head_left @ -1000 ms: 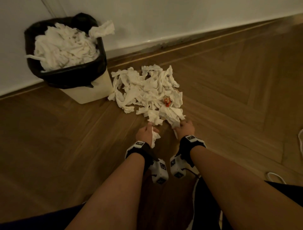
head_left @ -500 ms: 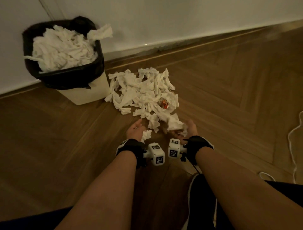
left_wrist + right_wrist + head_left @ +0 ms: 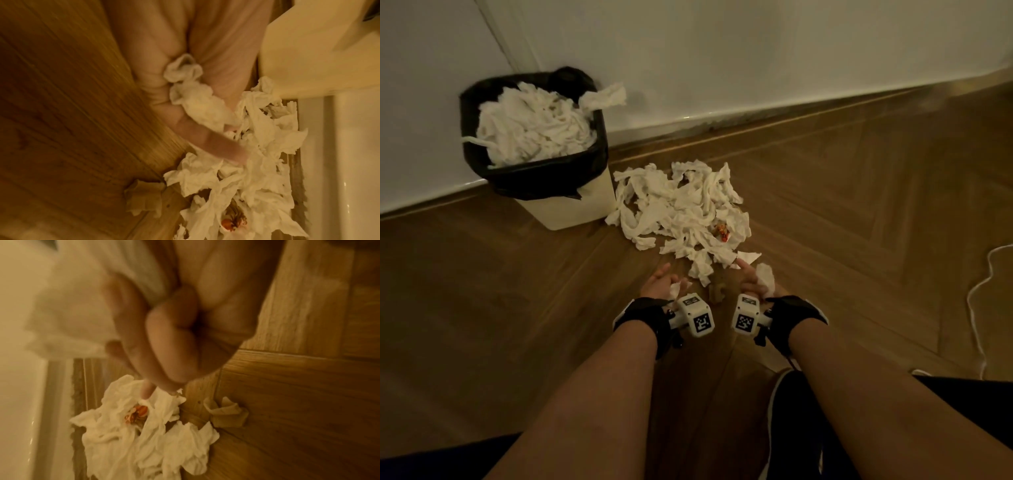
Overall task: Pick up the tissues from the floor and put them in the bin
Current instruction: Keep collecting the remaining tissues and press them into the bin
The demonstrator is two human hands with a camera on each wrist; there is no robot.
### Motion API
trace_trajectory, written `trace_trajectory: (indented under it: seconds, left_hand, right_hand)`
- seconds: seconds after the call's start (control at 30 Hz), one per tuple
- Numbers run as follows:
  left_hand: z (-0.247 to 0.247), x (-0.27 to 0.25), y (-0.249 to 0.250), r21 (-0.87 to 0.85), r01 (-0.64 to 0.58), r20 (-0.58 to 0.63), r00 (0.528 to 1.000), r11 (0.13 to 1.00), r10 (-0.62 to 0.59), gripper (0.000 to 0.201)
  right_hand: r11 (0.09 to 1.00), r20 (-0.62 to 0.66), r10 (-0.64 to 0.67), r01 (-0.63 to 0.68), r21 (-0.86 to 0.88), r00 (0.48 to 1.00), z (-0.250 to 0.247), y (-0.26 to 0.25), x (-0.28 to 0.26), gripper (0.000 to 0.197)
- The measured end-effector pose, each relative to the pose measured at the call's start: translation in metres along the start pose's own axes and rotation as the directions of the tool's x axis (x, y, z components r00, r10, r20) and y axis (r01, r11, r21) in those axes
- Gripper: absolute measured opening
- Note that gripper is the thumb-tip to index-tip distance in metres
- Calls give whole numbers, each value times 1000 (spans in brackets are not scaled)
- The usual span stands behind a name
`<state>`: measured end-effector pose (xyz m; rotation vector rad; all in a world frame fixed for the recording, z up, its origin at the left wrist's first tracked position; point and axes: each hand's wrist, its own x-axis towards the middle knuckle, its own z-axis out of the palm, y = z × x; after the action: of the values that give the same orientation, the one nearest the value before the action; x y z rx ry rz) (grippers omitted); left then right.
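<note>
A loose pile of white tissues (image 3: 681, 209) lies on the wooden floor right of the bin (image 3: 561, 209), a cream bin with a black liner heaped with tissues (image 3: 534, 126). My left hand (image 3: 664, 279) sits at the pile's near edge and grips a small crumpled tissue (image 3: 185, 73), with one finger (image 3: 216, 146) stretched onto the pile. My right hand (image 3: 750, 281), just right of it, has its fingers curled round another white tissue (image 3: 766, 277). A brownish tissue scrap (image 3: 717, 293) lies on the floor between my hands.
An orange-red scrap (image 3: 722, 231) sits among the tissues in the pile. The white wall and skirting (image 3: 756, 113) run behind the bin and pile. A white cable (image 3: 983, 291) snakes over the floor at far right. My dark-clothed knee (image 3: 808, 428) is below my right arm.
Both hands turned so the wrist cameras face up. The right hand came slightly back from the pile's edge with a tissue; the left hand kept its small tissue.
</note>
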<state>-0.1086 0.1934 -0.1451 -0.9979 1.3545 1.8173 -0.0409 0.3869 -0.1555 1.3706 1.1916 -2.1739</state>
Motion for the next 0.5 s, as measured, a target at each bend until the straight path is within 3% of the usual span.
trace_trajectory:
  seconds: [0.1,0.23,0.33,0.4,0.5]
  left_hand:
    - [-1,-10,8,102,-48,-3,999,994,49,43]
    - [-5,-24,21,151,-115,14,993,982,114,38]
    - [-8,-34,35,254,-180,18,983,950,181,34]
    - [-11,-45,47,286,-194,13,980,938,198,30]
    - [-21,-63,63,263,-185,-18,980,947,196,35]
  right_hand:
    - [986,97,-6,-11,169,995,8,-2,-16,41]
    - [960,0,-32,31,279,999,19,-9,-37,54]
    - [940,20,-31,23,341,999,23,-17,-54,26]
    - [955,44,-31,17,296,999,29,-22,-68,16]
    - [989,21,15,-18,149,1000,38,-28,-81,24]
